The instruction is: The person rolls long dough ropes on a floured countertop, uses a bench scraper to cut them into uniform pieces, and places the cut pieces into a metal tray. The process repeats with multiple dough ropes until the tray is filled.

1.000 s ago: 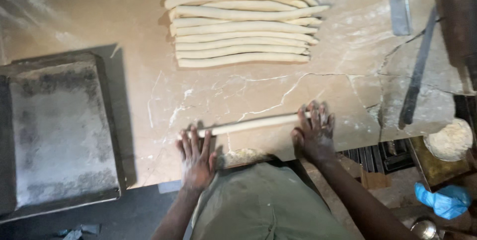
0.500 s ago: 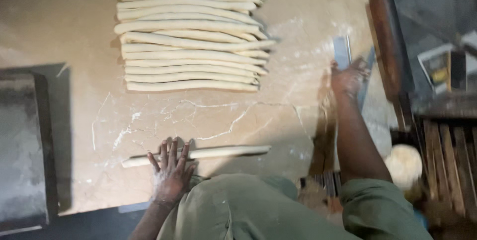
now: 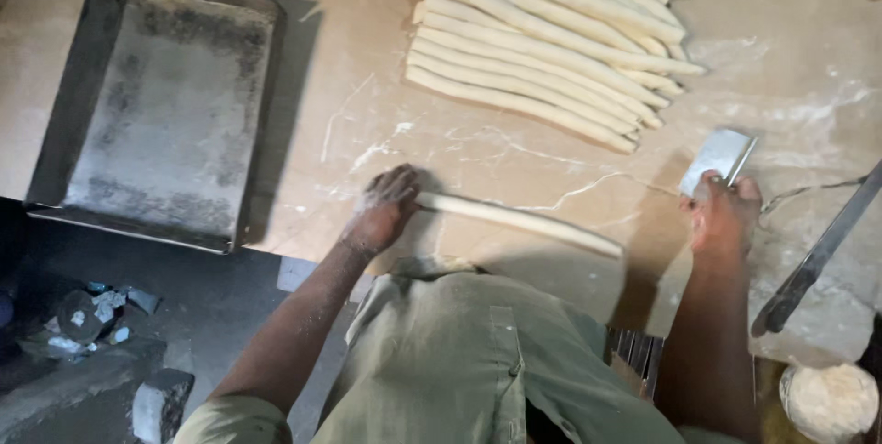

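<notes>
Both hands are spread well apart on the floured work table (image 3: 349,49); the left hand (image 3: 384,210) lies palm-down, fingers curled loosely over the left end of a long dough rope (image 3: 524,220), pressing rather than gripping it; the right hand (image 3: 726,214) is closed around the lower edge of a flat metal scraper (image 3: 718,157), clear of the rope. That rope runs nearly left to right across the table edge (tilting slightly downward toward its right tip), so its long axis points from the left hand toward the right wrist; the left hand is on it, the right hand only near its far end. Beyond lies a row of finished dough ropes (image 3: 551,35); a dark metal tray (image 3: 161,104) sits off to the left; 1 round dough lump (image 3: 830,400) rests at lower right.
</notes>
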